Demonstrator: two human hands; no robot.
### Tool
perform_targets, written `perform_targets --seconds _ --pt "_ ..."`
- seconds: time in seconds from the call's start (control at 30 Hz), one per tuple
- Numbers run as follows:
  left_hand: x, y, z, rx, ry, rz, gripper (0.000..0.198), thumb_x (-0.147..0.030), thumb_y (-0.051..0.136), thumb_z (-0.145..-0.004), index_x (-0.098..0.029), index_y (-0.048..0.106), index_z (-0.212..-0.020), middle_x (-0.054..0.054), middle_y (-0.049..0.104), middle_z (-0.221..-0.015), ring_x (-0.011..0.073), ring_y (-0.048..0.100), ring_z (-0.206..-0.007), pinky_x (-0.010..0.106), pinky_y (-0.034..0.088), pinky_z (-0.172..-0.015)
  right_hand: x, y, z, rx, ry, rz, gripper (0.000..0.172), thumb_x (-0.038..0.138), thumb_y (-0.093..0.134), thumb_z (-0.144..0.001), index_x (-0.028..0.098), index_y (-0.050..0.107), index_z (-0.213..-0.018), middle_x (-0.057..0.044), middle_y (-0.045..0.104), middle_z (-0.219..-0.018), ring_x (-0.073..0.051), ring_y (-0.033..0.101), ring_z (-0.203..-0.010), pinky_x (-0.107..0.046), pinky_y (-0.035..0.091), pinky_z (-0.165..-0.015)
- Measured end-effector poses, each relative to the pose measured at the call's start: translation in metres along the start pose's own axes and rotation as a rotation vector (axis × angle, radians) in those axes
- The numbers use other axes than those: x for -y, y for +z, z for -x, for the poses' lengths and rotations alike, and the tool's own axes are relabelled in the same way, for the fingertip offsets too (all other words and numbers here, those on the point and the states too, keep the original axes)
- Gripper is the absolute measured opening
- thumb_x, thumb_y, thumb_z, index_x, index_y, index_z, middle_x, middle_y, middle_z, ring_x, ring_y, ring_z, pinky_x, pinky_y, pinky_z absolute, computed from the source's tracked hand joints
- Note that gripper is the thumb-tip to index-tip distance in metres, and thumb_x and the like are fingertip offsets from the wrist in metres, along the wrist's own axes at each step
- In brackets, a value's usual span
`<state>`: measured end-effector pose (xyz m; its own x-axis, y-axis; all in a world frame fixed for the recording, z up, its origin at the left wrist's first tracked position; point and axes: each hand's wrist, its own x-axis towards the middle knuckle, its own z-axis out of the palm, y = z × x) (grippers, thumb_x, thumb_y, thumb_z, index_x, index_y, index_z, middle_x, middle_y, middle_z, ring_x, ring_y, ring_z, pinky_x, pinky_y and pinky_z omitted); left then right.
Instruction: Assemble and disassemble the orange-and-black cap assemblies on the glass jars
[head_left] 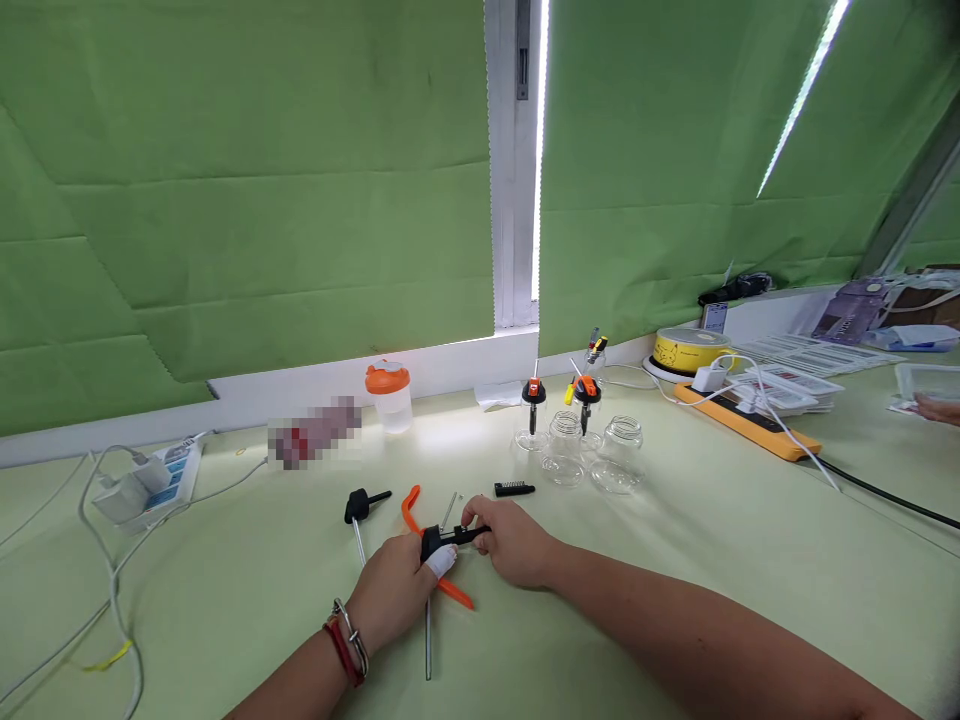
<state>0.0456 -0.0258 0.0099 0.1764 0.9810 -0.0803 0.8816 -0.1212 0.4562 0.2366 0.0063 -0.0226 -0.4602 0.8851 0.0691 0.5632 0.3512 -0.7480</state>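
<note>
My left hand (394, 585) is closed around the black body (433, 543) of a black-and-orange tool, a white wrap on its thumb. Orange curved arms (454, 594) stick out above and below that hand, and a thin metal rod (428, 645) points down toward me. From the other side, the fingers of my right hand (514, 540) pinch a narrow black piece (471, 535) at the tool's right end. Whether that piece is fixed to the body, I cannot tell. Just beyond lie a black part with a spring (514, 489) and a small metal pin (448, 510). A black-headed metal rod (358, 507) rests at left.
Clear glass jars (622, 455) stand beyond my right hand, some bearing black-and-orange tops (533, 392). An orange-lidded cup (390, 395) is by the wall. Cables run from a white power strip (161, 485) and an orange one (750, 420). Another person's hand (937, 408) shows at far right.
</note>
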Motion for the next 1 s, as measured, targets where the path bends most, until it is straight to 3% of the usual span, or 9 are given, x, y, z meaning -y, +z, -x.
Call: perform_targets --seconds 1.0 --pt "-0.0013 0.0002 -0.0003 0.009 0.005 -0.014 0.042 -0.055 0.037 -0.080 -0.019 0.045 -0.060 0.002 0.049 -0.057 0.0147 0.043 -0.050 0.025 0.023 -0.047 0.0008 -0.0035 0.0012 -0.012 0.018 0.012 0.027 0.010 0.049 -0.074 0.023 0.050 -0.098 0.001 0.055 -0.076 -0.012 0.047 -0.065 -0.021 0.027 -0.055"
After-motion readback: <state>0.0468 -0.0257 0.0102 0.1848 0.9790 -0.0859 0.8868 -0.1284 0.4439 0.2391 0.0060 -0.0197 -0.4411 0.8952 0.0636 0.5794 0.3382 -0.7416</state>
